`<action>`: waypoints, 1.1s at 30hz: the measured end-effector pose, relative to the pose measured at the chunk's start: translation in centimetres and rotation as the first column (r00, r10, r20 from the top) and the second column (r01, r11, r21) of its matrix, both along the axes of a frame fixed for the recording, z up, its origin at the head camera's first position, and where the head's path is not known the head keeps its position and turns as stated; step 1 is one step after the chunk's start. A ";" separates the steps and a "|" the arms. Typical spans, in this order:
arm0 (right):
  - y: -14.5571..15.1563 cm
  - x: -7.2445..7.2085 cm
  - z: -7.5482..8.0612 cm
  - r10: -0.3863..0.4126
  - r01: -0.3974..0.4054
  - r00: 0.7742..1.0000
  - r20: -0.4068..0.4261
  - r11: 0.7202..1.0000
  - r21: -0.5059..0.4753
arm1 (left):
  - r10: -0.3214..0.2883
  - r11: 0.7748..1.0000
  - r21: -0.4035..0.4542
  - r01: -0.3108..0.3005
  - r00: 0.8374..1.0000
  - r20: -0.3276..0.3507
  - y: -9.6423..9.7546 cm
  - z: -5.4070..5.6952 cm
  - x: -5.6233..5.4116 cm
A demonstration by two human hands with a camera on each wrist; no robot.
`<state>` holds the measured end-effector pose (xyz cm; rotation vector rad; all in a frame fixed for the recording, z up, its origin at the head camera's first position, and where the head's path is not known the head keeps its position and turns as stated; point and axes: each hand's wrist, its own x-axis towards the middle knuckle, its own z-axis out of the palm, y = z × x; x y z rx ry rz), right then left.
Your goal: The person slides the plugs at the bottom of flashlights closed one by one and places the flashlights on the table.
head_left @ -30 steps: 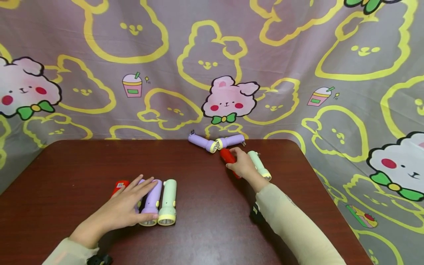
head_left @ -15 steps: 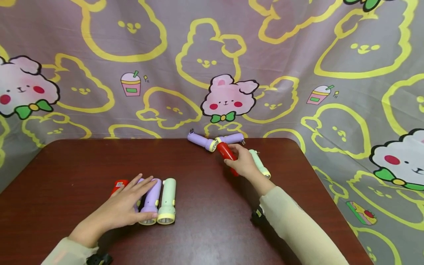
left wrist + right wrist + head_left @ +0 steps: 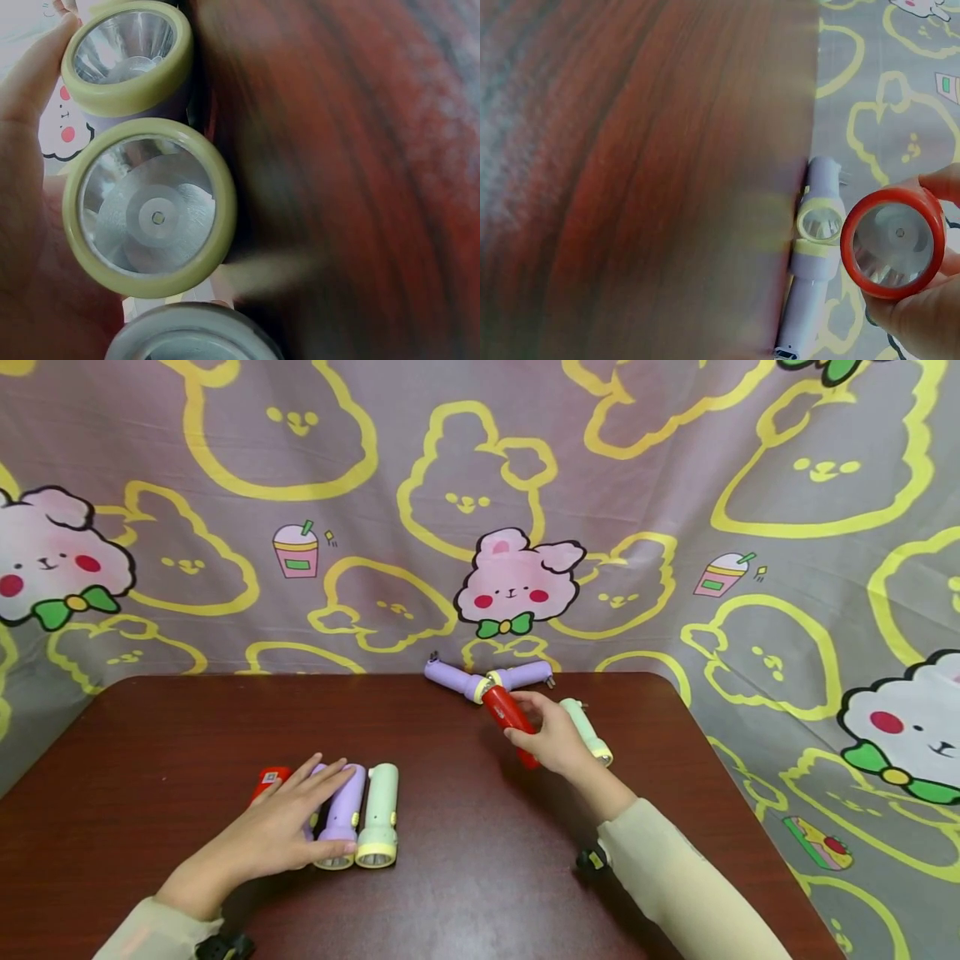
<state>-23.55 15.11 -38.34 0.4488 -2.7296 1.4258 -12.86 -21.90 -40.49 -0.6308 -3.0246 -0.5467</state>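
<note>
In the head view my right hand (image 3: 552,735) grips a red flashlight (image 3: 508,708) by its body, above the table at the far right. The right wrist view shows its round lens (image 3: 897,244) facing the camera, with fingers and thumb around the body. My left hand (image 3: 273,831) rests over a row of flashlights at the left, fingers extended, its thumb by the front of a purple flashlight (image 3: 347,802). A pale green flashlight (image 3: 381,814) stands beside that one, and a red flashlight (image 3: 272,779) shows partly behind the hand. Yellow-rimmed lenses (image 3: 150,210) fill the left wrist view.
Two purple flashlights lie head to head at the table's back edge, a left one (image 3: 453,680) and a right one (image 3: 525,675), both with plug prongs showing. Another pale green flashlight (image 3: 587,733) lies right of my right hand. A patterned curtain (image 3: 375,527) hangs behind the brown table (image 3: 187,718).
The red flashlight in my right hand has shifted slightly left and its far end now overlaps the purple flashlights' heads in view. My left hand has stayed in place.
</note>
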 end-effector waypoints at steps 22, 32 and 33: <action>1.1 3.0 -0.2 0.155 -0.151 0.988 0.016 0.975 -0.163 | -0.002 1.000 0.000 0.002 1.000 0.003 0.0 0.1 0.1; 1.5 4.4 -0.4 0.230 -0.181 0.966 0.118 0.929 -0.324 | -0.007 1.000 0.003 0.007 1.000 0.009 0.0 0.0 0.0; 1.5 4.5 -0.3 0.247 -0.193 0.961 0.123 0.920 -0.341 | -0.008 1.000 0.006 0.008 1.000 0.009 0.0 0.0 0.0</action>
